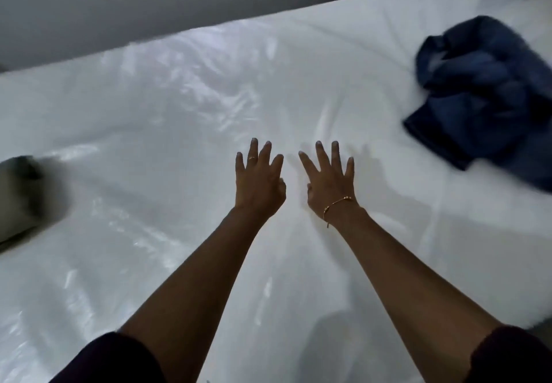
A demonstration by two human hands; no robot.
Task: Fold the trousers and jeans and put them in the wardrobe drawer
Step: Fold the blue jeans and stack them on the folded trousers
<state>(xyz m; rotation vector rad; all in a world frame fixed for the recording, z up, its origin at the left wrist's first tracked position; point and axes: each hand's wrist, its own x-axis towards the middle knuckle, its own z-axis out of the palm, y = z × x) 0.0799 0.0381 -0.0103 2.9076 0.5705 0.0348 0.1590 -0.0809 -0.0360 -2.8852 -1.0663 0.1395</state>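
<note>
Over the sheet (179, 114), left hand (259, 181) and right hand (330, 181) hover side by side, fingers spread, holding nothing, likely clearing folding space; jeans (478, 93) lie crumpled well right of them.

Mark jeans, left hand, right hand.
jeans (484, 96), head view, middle of the crumpled heap
left hand (259, 181), head view, back of hand
right hand (330, 184), head view, back of hand

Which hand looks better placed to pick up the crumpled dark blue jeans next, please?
Probably the right hand: the crumpled dark blue jeans lie on its side of the white bed sheet. The left hand, equally open and empty, would have to cross over it.
</note>
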